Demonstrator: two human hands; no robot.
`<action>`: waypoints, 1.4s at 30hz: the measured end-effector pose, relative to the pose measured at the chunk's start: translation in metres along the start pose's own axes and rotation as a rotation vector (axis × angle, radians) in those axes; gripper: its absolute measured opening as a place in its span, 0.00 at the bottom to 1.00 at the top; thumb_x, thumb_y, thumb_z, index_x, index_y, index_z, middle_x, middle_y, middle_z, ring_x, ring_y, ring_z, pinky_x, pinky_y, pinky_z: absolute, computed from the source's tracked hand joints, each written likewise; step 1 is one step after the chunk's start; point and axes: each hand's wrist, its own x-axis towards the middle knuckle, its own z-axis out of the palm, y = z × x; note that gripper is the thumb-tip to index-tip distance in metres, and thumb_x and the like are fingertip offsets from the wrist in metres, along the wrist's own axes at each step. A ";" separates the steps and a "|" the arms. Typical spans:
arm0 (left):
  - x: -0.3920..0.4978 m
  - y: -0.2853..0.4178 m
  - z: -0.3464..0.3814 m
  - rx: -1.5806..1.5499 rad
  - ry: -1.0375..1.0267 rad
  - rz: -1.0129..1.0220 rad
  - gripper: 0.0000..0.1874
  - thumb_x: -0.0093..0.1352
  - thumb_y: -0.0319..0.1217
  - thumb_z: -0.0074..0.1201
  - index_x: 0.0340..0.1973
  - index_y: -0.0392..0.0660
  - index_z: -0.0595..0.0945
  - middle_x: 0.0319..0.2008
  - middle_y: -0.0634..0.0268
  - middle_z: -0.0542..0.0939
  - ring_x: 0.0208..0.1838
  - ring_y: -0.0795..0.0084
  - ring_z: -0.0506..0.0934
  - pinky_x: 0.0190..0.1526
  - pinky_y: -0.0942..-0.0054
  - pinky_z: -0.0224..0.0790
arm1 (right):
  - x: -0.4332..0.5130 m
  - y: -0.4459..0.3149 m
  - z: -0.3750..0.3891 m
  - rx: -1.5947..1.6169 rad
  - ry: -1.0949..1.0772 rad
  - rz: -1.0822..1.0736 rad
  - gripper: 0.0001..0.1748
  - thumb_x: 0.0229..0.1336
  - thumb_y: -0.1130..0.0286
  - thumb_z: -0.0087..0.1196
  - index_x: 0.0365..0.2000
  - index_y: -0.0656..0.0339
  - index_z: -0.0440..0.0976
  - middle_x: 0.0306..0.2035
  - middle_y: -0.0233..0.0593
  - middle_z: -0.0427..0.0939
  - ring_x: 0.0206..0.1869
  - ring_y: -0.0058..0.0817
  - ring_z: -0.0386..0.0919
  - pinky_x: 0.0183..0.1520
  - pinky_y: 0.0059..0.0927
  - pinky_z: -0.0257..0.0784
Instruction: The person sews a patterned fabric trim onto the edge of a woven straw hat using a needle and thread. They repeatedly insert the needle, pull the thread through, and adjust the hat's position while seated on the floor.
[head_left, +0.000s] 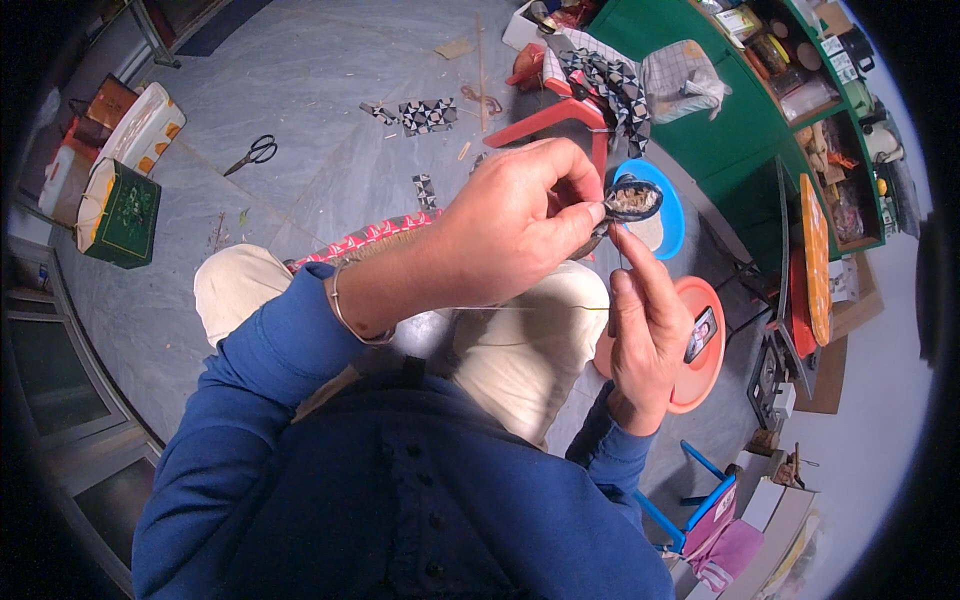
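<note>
My left hand (517, 214) pinches one end of a small oval piece (646, 214) with a dark cloth-like rim and a pale, rough, straw-coloured middle. Just below it, my right hand (651, 322) holds a thin needle-like sliver (620, 259) between thumb and forefinger, its upper end near the oval piece. A fine thread (517, 308) stretches level across my lap to the right hand. Dark material beneath the oval piece is partly hidden by my fingers.
Black-handled scissors (253, 154) and patterned cloth scraps (427, 116) lie on the grey floor. A blue basin (671, 199) stands beyond my hands. On the right, a pink round stool (709, 367) bears a phone (700, 334). A red chair (555, 120) holds patterned cloth (619, 82).
</note>
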 end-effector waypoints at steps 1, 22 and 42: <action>0.000 0.000 0.000 0.015 0.002 0.008 0.05 0.69 0.24 0.54 0.39 0.39 0.75 0.30 0.74 0.75 0.32 0.88 0.71 0.31 0.85 0.65 | 0.001 0.000 0.000 -0.021 0.012 -0.077 0.19 0.61 0.81 0.51 0.53 0.65 0.75 0.39 0.40 0.82 0.33 0.17 0.76 0.39 0.19 0.70; -0.007 -0.012 0.014 0.058 0.102 0.122 0.04 0.68 0.22 0.54 0.36 0.37 0.75 0.32 0.67 0.77 0.35 0.82 0.75 0.37 0.79 0.71 | -0.007 -0.013 0.004 -0.054 0.071 -0.047 0.17 0.61 0.82 0.50 0.51 0.69 0.75 0.47 0.46 0.81 0.49 0.28 0.78 0.53 0.26 0.70; -0.015 -0.014 0.011 -0.208 0.026 -0.063 0.04 0.69 0.21 0.51 0.39 0.36 0.76 0.35 0.67 0.77 0.38 0.84 0.75 0.41 0.80 0.69 | -0.017 -0.019 0.011 0.114 0.145 0.084 0.15 0.62 0.81 0.51 0.49 0.69 0.76 0.41 0.36 0.81 0.31 0.11 0.70 0.32 0.13 0.64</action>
